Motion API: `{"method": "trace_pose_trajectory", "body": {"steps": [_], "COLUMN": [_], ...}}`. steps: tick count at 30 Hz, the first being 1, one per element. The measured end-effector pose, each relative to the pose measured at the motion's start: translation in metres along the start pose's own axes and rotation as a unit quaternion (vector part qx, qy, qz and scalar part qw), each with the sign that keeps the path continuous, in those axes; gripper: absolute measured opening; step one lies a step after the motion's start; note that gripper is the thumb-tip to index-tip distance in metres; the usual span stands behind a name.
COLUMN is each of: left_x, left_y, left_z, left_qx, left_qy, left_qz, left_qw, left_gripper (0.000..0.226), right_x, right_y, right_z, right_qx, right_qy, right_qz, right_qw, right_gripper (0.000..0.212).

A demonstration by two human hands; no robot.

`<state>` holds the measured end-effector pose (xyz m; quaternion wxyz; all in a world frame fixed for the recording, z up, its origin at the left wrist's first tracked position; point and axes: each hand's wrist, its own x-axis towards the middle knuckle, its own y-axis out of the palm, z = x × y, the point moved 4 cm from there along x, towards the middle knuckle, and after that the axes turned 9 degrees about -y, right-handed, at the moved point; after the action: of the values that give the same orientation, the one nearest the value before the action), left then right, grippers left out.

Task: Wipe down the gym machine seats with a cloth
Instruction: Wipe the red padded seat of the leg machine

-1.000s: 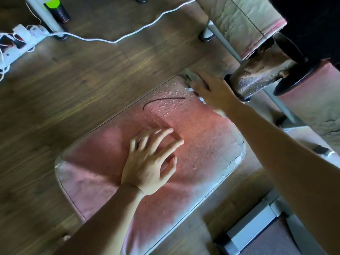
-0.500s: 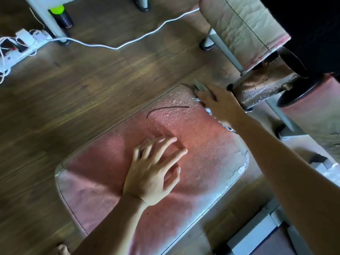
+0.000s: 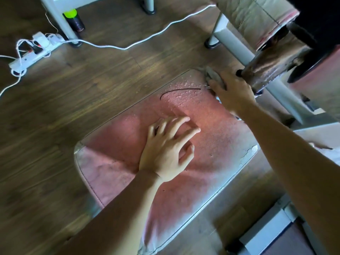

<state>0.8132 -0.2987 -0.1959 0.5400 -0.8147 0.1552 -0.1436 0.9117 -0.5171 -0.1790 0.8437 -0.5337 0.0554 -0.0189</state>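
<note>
On the diagonal seat's point(image 3: 223, 137) far corner, right hand point(image 3: 234, 93) presses cloth point(image 3: 212, 74).

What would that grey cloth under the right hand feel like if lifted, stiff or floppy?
Probably floppy: the cloth lies crumpled in folds under the right hand. Likely damp and heavier than dry, since droplets bead on the seat beside it. Bunched like that, it seems unlikely to roll.
</note>
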Motion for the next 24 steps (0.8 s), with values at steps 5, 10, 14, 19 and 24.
{"method": "trace_pose_trajectory", "body": {"steps": [5, 10, 14, 19, 24], "left_x": [-0.003, -0.013, -0.030, -0.047, -0.045], "left_y": [-0.004, -0.032, -0.075, -0.063, -0.058], "left_z": [0.000, 0.020, 0.100, 0.148, 0.152], "left_qx": [-0.040, -0.140, -0.080, -0.148, -0.123], "left_qy": [-0.009, 0.026, -0.105, -0.224, -0.195], "left_qz": [0.024, -0.036, -0.152, -0.187, -0.197], "left_qw": [0.999, 0.989, 0.980, 0.945, 0.953], "left_gripper": [0.042, 0.027, 0.026, 0.019, 0.020], "right_x": [-0.065, -0.118, -0.150, -0.141, -0.084], "right_y": [-0.006, 0.010, 0.038, 0.075, 0.070], "right_z": [0.005, 0.027, 0.063, 0.110, 0.090], "right_qx": [-0.099, -0.138, -0.105, -0.084, -0.096], "right_qy": [-0.005, -0.127, -0.295, -0.428, -0.493], "right_qz": [-0.023, -0.089, -0.080, -0.014, 0.009], "right_qw": [0.995, 0.978, 0.946, 0.900, 0.865], "right_gripper": [0.050, 0.055, 0.045, 0.034, 0.031]}}
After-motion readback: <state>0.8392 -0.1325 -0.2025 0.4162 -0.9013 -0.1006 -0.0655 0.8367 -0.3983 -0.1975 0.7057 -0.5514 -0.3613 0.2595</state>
